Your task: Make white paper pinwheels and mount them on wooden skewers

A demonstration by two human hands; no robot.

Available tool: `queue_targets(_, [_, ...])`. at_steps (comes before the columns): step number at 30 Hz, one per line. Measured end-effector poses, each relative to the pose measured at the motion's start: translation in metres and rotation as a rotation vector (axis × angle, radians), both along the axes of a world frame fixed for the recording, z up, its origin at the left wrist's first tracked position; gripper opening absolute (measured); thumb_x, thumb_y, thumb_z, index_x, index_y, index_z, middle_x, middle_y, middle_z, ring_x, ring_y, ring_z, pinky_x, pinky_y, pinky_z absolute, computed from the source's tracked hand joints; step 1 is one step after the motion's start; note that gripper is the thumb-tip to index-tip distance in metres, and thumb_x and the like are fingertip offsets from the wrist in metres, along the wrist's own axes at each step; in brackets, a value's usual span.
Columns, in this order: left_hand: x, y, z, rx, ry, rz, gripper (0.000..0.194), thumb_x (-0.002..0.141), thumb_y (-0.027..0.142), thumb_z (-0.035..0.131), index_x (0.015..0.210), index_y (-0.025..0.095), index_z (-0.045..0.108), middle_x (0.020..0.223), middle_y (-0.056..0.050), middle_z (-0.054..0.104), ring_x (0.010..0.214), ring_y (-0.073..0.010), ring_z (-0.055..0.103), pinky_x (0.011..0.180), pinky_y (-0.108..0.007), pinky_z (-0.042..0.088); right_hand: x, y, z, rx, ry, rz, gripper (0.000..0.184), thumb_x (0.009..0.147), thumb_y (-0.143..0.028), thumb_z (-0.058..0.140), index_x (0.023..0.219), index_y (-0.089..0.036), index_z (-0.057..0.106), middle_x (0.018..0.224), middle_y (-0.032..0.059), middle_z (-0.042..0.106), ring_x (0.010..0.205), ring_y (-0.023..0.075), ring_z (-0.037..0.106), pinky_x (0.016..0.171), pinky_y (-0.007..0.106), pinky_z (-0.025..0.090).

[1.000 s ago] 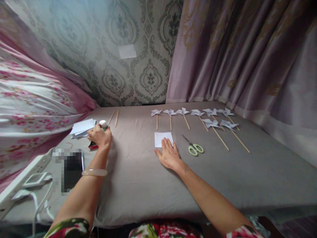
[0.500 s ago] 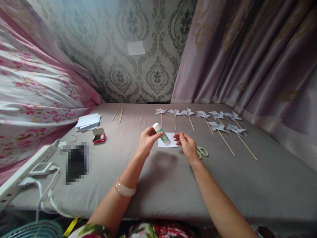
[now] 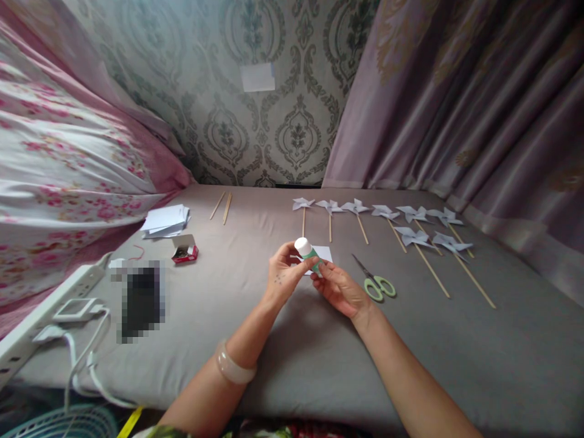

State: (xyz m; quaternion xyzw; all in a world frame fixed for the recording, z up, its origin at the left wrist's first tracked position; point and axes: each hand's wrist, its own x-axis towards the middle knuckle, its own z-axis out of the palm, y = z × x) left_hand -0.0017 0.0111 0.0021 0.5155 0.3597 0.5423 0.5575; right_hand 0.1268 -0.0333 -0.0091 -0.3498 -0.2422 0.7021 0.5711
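Note:
A glue stick [image 3: 310,253] with a white cap and green label is tilted between my two hands, its cap end up and to the left. My left hand [image 3: 287,271] grips its body with thumb and fingers. At the lower end, the fingers of my right hand [image 3: 340,289] close round the base. Behind the hands a white paper square [image 3: 325,252] lies on the cloth, partly covered by them. Green-handled scissors [image 3: 374,285] rest to the right of my right hand, blades pointing away.
Several paper pinwheels [image 3: 413,237] on sticks lie at the right and back. At the left are a stack of white paper [image 3: 165,220], an open red box [image 3: 185,252], loose sticks [image 3: 227,208], a blurred dark object [image 3: 142,303] and a white power strip [image 3: 82,286] with cables.
My right hand has moved in to the glue stick and taken its lower end. The stick has turned, cap more towards me. The scissors now show fully; the view has shifted slightly.

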Motion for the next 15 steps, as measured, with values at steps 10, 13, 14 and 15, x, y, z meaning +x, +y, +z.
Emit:
queue_targets(10, [-0.023,0.009,-0.012,0.246,0.635,0.095,0.027,0.077,0.035,0.068,0.097,0.018,0.063,0.099,-0.011,0.068,0.092,-0.024,0.061,0.083,-0.04,0.047,0.052,0.026,0.026,0.178,-0.444,-0.423,0.033,0.059,-0.037,0.082,0.082,-0.019,0.066,0.091,0.0021,0.07,0.054,0.0061,0.048,0.044,0.019,0.041])
queue_targets(13, [-0.026,-0.001,-0.011,0.448,0.853,0.048,0.019,0.089,0.033,0.052,0.095,0.019,0.063,0.096,-0.011,0.069,0.093,-0.0244,0.061,0.085,-0.041,0.047,0.057,0.038,0.041,0.28,-0.706,-0.5,0.033,0.065,-0.041,0.077,0.084,-0.018,0.064,0.086,0.0021,0.069,0.053,0.0072,0.048,0.047,0.021,0.041])
queue_targets(14, [-0.024,-0.006,-0.011,0.514,0.915,0.012,0.021,0.091,0.031,0.047,0.095,0.018,0.063,0.096,-0.012,0.069,0.093,-0.0244,0.061,0.085,-0.04,0.047,0.056,0.042,0.044,0.31,-0.78,-0.51,0.033,0.066,-0.042,0.076,0.085,-0.018,0.064,0.084,0.0019,0.068,0.054,0.0078,0.049,0.048,0.021,0.041])
queue_targets(15, [-0.022,-0.01,-0.01,0.574,0.974,-0.031,0.022,0.093,0.028,0.043,0.095,0.018,0.063,0.097,-0.012,0.068,0.095,-0.0245,0.06,0.086,-0.04,0.047,0.054,0.047,0.046,0.337,-0.844,-0.516,0.034,0.066,-0.041,0.075,0.087,-0.018,0.063,0.082,0.0017,0.068,0.056,0.0088,0.051,0.049,0.022,0.042])
